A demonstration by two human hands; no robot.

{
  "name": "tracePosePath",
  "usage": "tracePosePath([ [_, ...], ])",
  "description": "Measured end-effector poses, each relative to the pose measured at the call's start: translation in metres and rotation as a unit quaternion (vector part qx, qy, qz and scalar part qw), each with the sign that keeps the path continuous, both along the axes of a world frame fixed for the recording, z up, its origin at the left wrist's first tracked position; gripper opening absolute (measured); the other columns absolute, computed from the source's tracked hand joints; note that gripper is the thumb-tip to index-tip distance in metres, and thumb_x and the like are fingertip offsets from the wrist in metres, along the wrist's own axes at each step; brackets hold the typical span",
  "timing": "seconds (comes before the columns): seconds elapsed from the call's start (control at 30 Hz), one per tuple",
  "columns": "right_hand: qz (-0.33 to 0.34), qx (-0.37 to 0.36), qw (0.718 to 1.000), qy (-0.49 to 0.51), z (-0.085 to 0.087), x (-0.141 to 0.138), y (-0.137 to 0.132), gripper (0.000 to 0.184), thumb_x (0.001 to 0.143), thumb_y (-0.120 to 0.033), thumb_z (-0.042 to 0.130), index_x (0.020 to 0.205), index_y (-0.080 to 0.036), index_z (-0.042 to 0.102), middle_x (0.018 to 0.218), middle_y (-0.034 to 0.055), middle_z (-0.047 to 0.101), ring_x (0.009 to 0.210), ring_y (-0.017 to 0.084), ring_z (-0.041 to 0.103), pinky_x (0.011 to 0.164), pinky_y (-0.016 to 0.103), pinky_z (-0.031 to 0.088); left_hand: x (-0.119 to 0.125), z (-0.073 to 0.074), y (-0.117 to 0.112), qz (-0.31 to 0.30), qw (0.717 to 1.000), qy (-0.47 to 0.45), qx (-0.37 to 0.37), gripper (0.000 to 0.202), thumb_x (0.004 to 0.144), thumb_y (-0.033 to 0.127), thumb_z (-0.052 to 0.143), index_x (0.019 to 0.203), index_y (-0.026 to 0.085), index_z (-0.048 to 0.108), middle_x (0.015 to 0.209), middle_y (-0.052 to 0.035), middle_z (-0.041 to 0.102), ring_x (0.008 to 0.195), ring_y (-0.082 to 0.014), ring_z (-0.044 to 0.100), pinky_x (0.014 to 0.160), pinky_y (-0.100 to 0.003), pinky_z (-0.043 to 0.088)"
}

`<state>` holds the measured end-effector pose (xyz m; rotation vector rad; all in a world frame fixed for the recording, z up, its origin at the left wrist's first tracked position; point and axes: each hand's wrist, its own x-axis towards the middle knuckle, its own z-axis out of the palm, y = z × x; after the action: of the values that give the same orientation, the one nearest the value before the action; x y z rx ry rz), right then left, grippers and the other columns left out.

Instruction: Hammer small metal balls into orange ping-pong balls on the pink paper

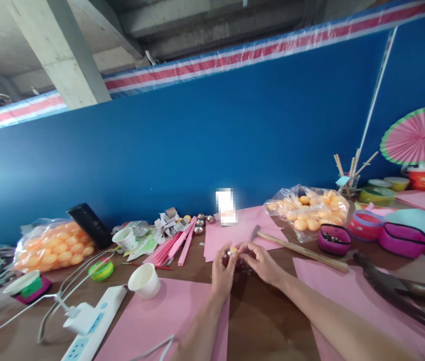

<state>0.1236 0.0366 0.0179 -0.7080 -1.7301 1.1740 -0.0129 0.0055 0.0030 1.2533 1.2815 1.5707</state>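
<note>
My left hand [222, 272] is closed around a small shiny silver ball [230, 252] with a yellowish patch on top. From the other side my right hand [260, 263] reaches in, thumb and fingers pinched together at the ball's edge. Whatever lies between those right fingertips is hidden. Below the hands is something dark and glinting, too blurred to name. A hammer [298, 247] with a wooden handle lies just beyond my right hand. Similar shiny balls [198, 229] sit on the brown table behind my left hand, beside pink paper strips [173, 245].
Bags of orange balls stand left [56, 248] and back right [306, 210]. A white paper cup [144, 281] and a power strip [97, 323] with cables are at left. Purple containers [402, 239] and a dark curved tool [393, 288] are at right. A blue wall [197, 135] closes the back.
</note>
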Motion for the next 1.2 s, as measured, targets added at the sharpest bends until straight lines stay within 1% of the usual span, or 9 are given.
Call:
tracePosePath([
  [0.17,-0.009,0.016,1.000,-0.015,0.0027,0.0007,-0.0015,0.011,0.079,-0.029,0.048,0.079,-0.019,0.051,0.092,0.0032,0.058,0.082,0.014,0.056,0.076,0.028,0.045,-0.0024,-0.0024,0.0020,-0.015,1.000,0.002,-0.010,0.043,0.073,0.038,0.057,0.113,0.020,0.055,0.112,-0.0090,0.058,0.101,-0.0222,0.054,0.086,-0.035,0.043],
  [0.3,-0.020,0.038,0.999,-0.020,0.0042,0.0009,-0.0026,0.008,0.079,-0.027,0.049,0.077,-0.019,0.051,0.092,0.0026,0.057,0.085,0.014,0.055,0.079,0.028,0.043,-0.0026,-0.0040,0.0023,-0.025,1.000,-0.004,-0.009,0.044,0.075,0.038,0.054,0.115,0.019,0.053,0.113,-0.0086,0.058,0.103,-0.0225,0.053,0.088,-0.035,0.042],
  [0.43,-0.022,0.052,0.998,-0.026,0.0039,0.0008,-0.0031,0.007,0.079,-0.026,0.049,0.077,-0.019,0.051,0.090,0.0026,0.056,0.083,0.014,0.054,0.077,0.027,0.043,-0.0025,-0.0015,0.0012,-0.033,0.999,0.006,-0.003,0.041,0.075,0.036,0.054,0.113,0.020,0.055,0.114,-0.0071,0.058,0.107,-0.0220,0.051,0.093,-0.035,0.037],
  [0.53,-0.029,0.058,0.997,-0.030,0.0026,0.0007,-0.0023,0.006,0.079,-0.024,0.049,0.077,-0.019,0.051,0.087,0.0025,0.056,0.081,0.013,0.054,0.076,0.027,0.044,-0.0008,0.0013,0.0005,-0.051,0.999,0.006,0.000,0.040,0.077,0.036,0.053,0.113,0.020,0.054,0.116,-0.0065,0.056,0.110,-0.0219,0.048,0.095,-0.037,0.035],
  [0.67,-0.033,0.061,0.997,-0.028,0.0011,0.0002,-0.0013,0.005,0.079,-0.023,0.049,0.078,-0.019,0.052,0.085,0.0022,0.056,0.080,0.013,0.054,0.076,0.028,0.044,0.0015,0.0018,0.0002,-0.048,0.998,-0.019,-0.018,0.042,0.074,0.038,0.054,0.112,0.019,0.055,0.116,-0.0073,0.056,0.108,-0.0219,0.050,0.092,-0.035,0.039],
  [0.87,-0.017,0.036,0.999,-0.017,0.0015,-0.0006,-0.0026,0.007,0.079,-0.024,0.047,0.079,-0.019,0.052,0.094,0.0033,0.057,0.078,0.013,0.056,0.072,0.027,0.047,-0.0009,-0.0004,0.0007,-0.020,1.000,0.000,-0.008,0.047,0.067,0.035,0.063,0.111,0.018,0.056,0.112,-0.0096,0.058,0.104,-0.0235,0.052,0.089,-0.034,0.042],
  [0.97,-0.020,0.034,0.999,-0.018,0.0010,-0.0003,-0.0024,0.006,0.079,-0.023,0.047,0.079,-0.019,0.052,0.094,0.0037,0.058,0.079,0.014,0.056,0.073,0.028,0.047,-0.0017,-0.0016,0.0008,-0.024,1.000,-0.010,-0.015,0.048,0.068,0.036,0.063,0.111,0.018,0.055,0.107,-0.0099,0.060,0.099,-0.0235,0.055,0.084,-0.035,0.045],
  [1.1,-0.034,0.035,0.998,-0.025,-0.0003,-0.0001,-0.0014,0.006,0.080,-0.023,0.047,0.079,-0.019,0.052,0.093,0.0039,0.059,0.082,0.014,0.056,0.075,0.028,0.046,-0.0019,-0.0046,0.0022,-0.030,0.999,-0.025,-0.023,0.052,0.069,0.037,0.061,0.115,0.017,0.050,0.103,-0.0095,0.060,0.090,-0.0205,0.059,0.079,-0.034,0.048],
  [1.2,-0.035,0.032,0.999,-0.023,0.0005,-0.0001,-0.0020,0.006,0.080,-0.023,0.047,0.079,-0.020,0.052,0.093,0.0038,0.059,0.083,0.015,0.056,0.077,0.029,0.046,-0.0021,-0.0064,0.0036,-0.025,0.999,-0.027,-0.030,0.048,0.069,0.038,0.061,0.110,0.015,0.051,0.099,-0.0094,0.061,0.086,-0.0196,0.060,0.074,-0.032,0.049],
])
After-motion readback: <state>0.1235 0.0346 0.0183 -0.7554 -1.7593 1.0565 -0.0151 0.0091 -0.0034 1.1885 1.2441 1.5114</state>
